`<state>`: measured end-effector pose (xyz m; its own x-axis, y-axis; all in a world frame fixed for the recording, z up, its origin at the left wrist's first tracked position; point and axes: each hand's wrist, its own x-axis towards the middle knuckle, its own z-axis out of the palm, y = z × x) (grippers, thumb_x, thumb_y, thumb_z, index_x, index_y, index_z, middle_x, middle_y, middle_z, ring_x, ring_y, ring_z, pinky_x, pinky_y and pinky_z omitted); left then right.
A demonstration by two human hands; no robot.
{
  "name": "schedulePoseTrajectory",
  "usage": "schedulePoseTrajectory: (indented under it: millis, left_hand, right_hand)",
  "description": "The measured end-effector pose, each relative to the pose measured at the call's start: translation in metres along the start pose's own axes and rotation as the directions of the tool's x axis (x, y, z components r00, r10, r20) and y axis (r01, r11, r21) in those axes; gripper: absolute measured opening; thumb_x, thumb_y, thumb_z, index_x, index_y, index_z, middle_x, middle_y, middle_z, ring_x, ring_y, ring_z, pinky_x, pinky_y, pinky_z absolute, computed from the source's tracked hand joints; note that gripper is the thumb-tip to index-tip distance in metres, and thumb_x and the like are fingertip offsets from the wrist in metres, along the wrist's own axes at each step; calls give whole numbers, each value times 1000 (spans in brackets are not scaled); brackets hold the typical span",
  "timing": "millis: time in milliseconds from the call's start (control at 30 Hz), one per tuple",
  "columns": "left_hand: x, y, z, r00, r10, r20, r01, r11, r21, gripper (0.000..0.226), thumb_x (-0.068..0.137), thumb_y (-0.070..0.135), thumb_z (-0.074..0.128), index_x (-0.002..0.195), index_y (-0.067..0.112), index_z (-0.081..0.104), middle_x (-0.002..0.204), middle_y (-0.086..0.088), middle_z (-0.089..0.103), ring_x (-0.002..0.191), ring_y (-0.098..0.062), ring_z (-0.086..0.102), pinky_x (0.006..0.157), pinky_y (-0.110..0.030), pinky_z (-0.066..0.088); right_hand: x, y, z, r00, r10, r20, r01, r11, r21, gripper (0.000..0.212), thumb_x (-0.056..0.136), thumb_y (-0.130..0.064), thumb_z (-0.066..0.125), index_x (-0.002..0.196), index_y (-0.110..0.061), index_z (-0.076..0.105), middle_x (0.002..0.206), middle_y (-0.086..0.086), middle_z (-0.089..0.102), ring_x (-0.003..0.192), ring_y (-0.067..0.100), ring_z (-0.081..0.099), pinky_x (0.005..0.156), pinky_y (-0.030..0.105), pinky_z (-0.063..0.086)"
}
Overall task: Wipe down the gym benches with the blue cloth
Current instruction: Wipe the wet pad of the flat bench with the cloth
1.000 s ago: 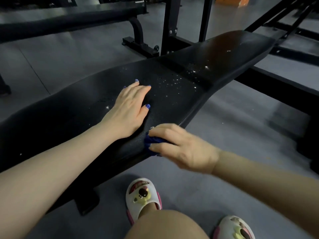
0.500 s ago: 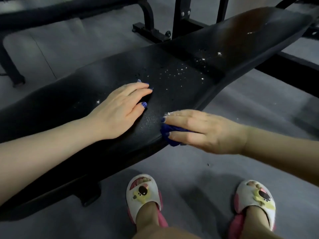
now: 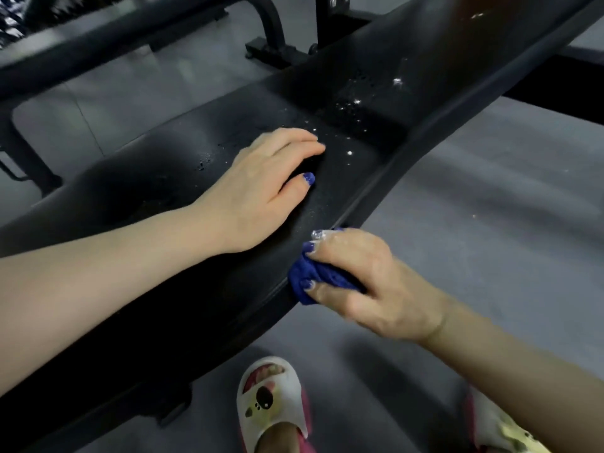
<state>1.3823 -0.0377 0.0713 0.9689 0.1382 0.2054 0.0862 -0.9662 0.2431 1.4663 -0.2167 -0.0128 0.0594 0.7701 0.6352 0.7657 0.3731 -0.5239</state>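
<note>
Right hand [image 3: 369, 282] grips bunched blue cloth [image 3: 310, 279] against gym bench [image 3: 137, 178] near edge | left hand [image 3: 261, 188] rests on pad, fingers slightly curled, holding nothing | white specks [image 3: 349, 107] beyond remain unwiped; task seems partway.

We see a black bench [image 3: 408, 76] with little white specks on it, and a blue cloth [image 3: 313, 276]. Our nails are painted blue, the floor [image 3: 490, 191] is grey, and our slipper [image 3: 271, 400] is white with pink and yellow bits.

blue cloth [image 3: 313, 277] mostly hidden — bench [image 3: 425, 103] ends cropped
</note>
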Motion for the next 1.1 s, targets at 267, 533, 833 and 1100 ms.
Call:
schedulePoseTrajectory:
  millis: [267, 533, 833, 1100]
  left_hand:
    - [-1, 0, 3, 1000, -8, -1, 8, 1000, 15, 46, 97, 29, 37, 140, 17, 44, 144, 3, 42, 136, -13, 35, 113, -44, 28]
    - [-1, 4, 3, 1000, -8, -4, 8, 1000, 22, 48, 96, 31, 34, 139, 16, 46, 143, 4, 42, 135, -14, 35, 113, -44, 29]
    - [-1, 4, 2, 1000, -15, -24, 15, 1000, -3, 51, 92, 29, 37, 138, 10, 46, 141, -4, 46, 129, -22, 41, 108, -43, 33]
    - [-3, 4, 2, 998, -64, -20, 64, 997, -41, 51, 93, 28, 36, 142, 14, 42, 143, 1, 42, 132, -17, 36, 110, -38, 30]
  right_hand:
    - [-26, 19, 11, 872, 54, -487, -148, 977, -156, 10, 99, -12, 48, 108, -10, 52, 122, 16, 42, 116, 28, 46, 100, 31, 40]
    - [-13, 30, 11, 804, 154, -575, -242, 967, -78, 17, 89, -3, 51, 104, -12, 49, 117, 8, 41, 109, 23, 45, 95, 34, 42]
    - [10, -35, -19, 989, -28, -145, -2, 980, -201, 22, 95, -9, 55, 113, 2, 62, 117, 16, 58, 108, 29, 54, 96, 39, 43]
    - [20, 3, -52, 959, 128, -252, -211, 917, -337, 10, 89, -4, 61, 97, -2, 68, 107, 11, 62, 98, 25, 55, 89, 29, 44]
